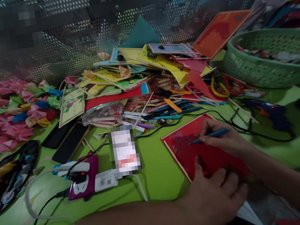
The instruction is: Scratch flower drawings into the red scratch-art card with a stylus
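Head view: R hand (222, 139) closed round slim blue pen (211, 134), tip on red card (200, 153) w/ pale line drawing, flat on glossy green table (158, 174) nr front edge. L hand (217, 192) spread open, palm down on card's near corner. QR sticker on white plug (105, 180). Behind: perforated green plastic basket (258, 71), blue glue gun (270, 114), folded paper flowers (15, 109).
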### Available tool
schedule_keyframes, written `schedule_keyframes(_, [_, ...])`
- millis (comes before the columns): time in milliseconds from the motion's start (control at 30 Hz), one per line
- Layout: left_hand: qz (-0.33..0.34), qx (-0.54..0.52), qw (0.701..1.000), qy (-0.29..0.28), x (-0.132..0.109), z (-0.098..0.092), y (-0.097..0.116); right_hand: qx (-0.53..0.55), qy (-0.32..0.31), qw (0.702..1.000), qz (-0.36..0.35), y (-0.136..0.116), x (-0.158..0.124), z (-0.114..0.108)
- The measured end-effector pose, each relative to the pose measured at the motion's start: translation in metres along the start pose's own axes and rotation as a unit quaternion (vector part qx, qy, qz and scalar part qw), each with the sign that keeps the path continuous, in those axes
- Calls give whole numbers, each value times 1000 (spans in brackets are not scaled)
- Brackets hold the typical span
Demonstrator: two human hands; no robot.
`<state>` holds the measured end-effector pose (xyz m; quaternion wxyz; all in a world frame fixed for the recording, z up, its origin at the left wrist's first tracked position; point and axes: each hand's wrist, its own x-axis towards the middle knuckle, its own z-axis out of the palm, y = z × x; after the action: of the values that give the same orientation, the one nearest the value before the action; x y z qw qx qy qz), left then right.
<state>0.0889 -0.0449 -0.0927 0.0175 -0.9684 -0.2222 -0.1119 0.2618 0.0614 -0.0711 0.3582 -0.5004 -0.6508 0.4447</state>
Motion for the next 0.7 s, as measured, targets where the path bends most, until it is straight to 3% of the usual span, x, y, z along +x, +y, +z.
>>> schedule_keyframes(433, [-2,-4,1000,5,1,2,-1,-1,-4,1000,5,-3,1,0])
schedule_keyframes(700, [8,6,1000,-18,1,3,1,49,40,998,7,2,0,4])
